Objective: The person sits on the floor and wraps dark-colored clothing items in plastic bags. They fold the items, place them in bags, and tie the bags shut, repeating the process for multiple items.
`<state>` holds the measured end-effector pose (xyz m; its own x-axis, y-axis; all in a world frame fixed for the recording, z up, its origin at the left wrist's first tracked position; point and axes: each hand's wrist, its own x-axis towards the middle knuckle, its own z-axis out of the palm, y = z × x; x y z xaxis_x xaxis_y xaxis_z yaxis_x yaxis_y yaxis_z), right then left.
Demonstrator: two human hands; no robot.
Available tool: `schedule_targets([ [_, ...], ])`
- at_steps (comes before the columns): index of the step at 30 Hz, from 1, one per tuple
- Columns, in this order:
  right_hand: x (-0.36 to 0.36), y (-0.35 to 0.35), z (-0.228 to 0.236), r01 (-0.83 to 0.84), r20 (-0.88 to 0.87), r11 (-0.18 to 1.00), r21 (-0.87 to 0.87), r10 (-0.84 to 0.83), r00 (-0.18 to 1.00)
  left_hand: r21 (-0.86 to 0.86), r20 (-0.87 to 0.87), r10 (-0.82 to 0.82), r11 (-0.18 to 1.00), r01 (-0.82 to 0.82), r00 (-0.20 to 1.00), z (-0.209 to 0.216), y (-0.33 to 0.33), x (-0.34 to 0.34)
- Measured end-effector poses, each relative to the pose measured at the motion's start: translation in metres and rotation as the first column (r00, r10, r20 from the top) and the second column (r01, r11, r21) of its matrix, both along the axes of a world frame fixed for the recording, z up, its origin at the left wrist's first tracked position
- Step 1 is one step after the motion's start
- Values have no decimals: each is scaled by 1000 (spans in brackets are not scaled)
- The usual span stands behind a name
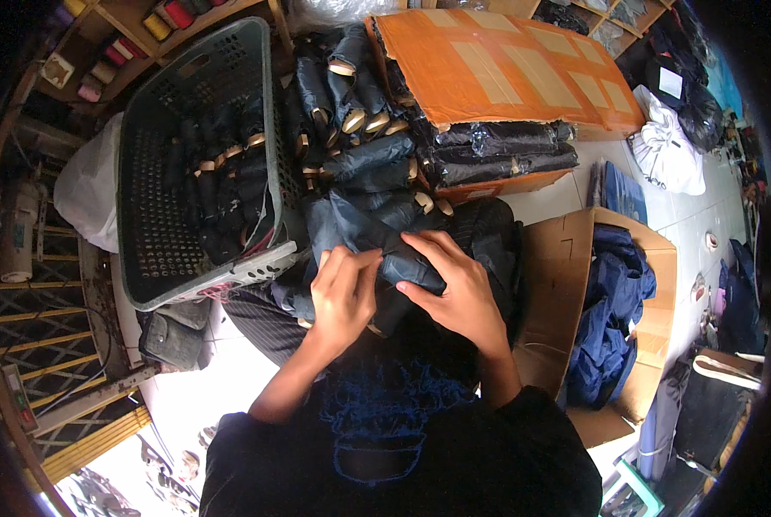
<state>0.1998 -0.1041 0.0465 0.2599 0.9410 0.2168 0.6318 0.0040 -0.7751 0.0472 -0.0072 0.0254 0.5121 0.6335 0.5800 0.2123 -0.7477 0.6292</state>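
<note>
A dark, shiny roll of cloth (410, 266) lies in front of me over my lap. My right hand (459, 293) is closed round its right part, thumb below and fingers on top. Beside it, my left hand (344, 289) pinches the dark cloth at the roll's left end, fingertips pressed together. A loose flap (351, 226) of the same cloth spreads beyond the left hand. Several similar dark rolls (373, 164) with tan bands or ends are heaped just past my hands.
At left, a dark green perforated basket (279, 129) holds more rolls. An orange taped carton (497, 69) with black packs stands at the back. On the right, an open cardboard box (558, 284) contains blue cloth (609, 310). Thread spools (179, 15) sit on shelves.
</note>
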Motion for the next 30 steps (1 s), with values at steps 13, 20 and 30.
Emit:
schedule_targets([
  [13, -9, 10, -22, 191, -163, 962, 193, -160, 974, -670, 285, 190, 740, 54, 939, -19, -16, 7],
  [20, -15, 16, -8, 66, -166, 985, 161, -39, 985, -865, 501, 278, 188, 465, 819, -2, 7, 30],
  [30, -27, 11, -38, 95, -600, 987, -126, -152, 785, -833, 543, 232, 264, 486, 807, -4, 3, 35],
])
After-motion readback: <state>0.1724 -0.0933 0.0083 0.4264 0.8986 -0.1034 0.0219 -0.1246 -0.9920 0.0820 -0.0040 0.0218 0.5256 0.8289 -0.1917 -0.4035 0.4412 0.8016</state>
